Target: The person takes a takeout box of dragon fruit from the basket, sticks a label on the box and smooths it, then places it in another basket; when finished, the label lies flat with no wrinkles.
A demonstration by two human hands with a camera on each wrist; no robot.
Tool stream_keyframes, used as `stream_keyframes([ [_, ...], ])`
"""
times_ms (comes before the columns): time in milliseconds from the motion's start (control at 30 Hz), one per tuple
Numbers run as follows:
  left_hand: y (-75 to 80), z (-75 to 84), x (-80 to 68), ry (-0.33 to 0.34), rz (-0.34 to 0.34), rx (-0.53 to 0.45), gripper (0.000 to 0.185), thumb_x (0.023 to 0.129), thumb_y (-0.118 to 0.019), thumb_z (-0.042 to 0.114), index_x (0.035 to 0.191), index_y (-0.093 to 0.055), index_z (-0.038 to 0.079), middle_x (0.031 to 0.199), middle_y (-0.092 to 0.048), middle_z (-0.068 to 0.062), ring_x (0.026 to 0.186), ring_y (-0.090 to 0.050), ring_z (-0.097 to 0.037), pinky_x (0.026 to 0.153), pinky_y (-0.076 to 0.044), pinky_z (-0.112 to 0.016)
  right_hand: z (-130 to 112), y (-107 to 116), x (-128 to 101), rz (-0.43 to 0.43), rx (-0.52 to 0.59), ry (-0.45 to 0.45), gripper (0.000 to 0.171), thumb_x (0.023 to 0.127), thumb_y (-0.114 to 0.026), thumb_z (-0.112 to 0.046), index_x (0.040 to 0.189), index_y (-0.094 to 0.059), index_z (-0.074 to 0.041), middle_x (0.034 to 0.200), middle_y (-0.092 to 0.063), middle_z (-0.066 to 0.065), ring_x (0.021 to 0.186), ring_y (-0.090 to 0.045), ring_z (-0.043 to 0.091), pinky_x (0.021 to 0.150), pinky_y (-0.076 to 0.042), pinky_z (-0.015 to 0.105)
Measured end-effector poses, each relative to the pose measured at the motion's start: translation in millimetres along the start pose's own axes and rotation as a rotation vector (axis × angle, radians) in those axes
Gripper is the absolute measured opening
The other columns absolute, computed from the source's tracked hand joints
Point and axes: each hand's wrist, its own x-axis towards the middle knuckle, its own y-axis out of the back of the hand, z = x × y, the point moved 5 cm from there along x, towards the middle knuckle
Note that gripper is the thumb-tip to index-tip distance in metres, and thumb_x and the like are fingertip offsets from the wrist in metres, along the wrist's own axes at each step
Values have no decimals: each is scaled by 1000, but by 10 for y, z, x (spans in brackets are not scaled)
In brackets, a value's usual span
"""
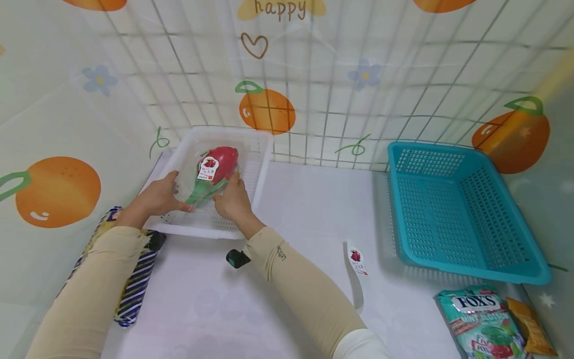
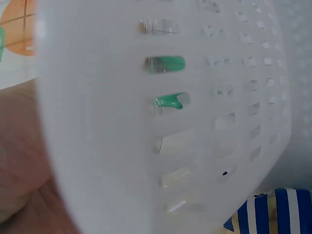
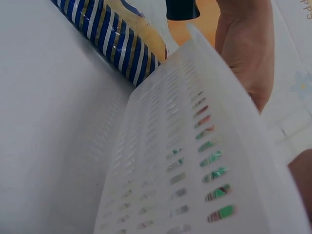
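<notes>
A red dragon fruit [image 1: 224, 162] with green tips lies in a clear plastic package bearing a white fruit label [image 1: 208, 168]. The package is inside the white slotted basket [image 1: 202, 231]. My left hand [image 1: 159, 197] grips its left side, thumb along the near edge. From the right, my right hand [image 1: 234, 199] holds the opposite side. In the left wrist view, green shows through slots of the white basket wall [image 2: 107, 122], and part of my left hand [image 2: 24, 161] is behind the rim. The right wrist view has my left hand [image 3: 246, 53] beyond the rim; most fingertips are hidden.
A blue-and-white striped pack [image 1: 136, 289] lies beside the white basket, partly under my left forearm. At right stands a turquoise basket [image 1: 471, 271], with a Fox's candy bag [image 1: 480, 319] and an orange packet [image 1: 531, 326] before it. A labelled paper strip [image 1: 357, 259] lies mid-table.
</notes>
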Motion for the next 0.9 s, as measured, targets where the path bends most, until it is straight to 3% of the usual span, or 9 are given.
stream_keyframes([
  [900,-22,24,33,-5,3,-8,119,80,-89,32,157,-9,-12,150,-36,-42,133,-43,-57,109,-39,-69,10,-12,35,12,-45,-34,83,100,-64,-23,162,-16,0,156,-43,18,138,-52,27,113,-46,35],
])
